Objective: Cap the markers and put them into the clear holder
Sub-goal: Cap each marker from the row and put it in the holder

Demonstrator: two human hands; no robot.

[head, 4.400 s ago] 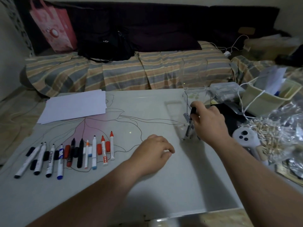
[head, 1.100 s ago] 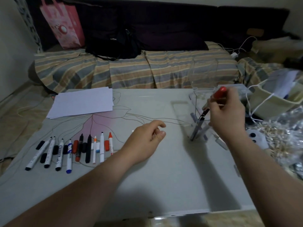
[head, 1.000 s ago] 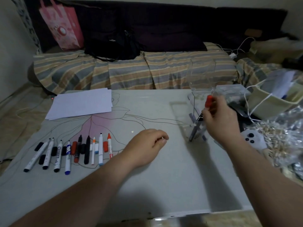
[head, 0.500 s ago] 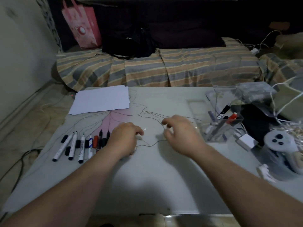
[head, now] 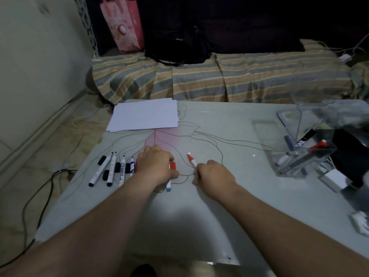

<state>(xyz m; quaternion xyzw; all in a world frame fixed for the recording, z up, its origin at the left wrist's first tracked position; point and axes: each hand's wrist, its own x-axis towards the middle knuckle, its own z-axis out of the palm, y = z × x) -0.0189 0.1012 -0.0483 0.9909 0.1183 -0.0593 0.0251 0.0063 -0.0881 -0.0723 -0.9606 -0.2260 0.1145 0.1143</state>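
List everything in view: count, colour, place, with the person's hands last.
uncapped markers: several, white barrels with black, blue and red tips, in a row at table left, part hidden by the left hand
loose caps: black ones among that row
red cap: one, at the left hand's fingers
red-tipped marker: one, white, held by the right hand
clear holder: one, table right, markers inside
paper: white stack, far left of table
table: pale grey, line drawing
pink bag: one, behind
left hand: on the marker row
right hand: table centre
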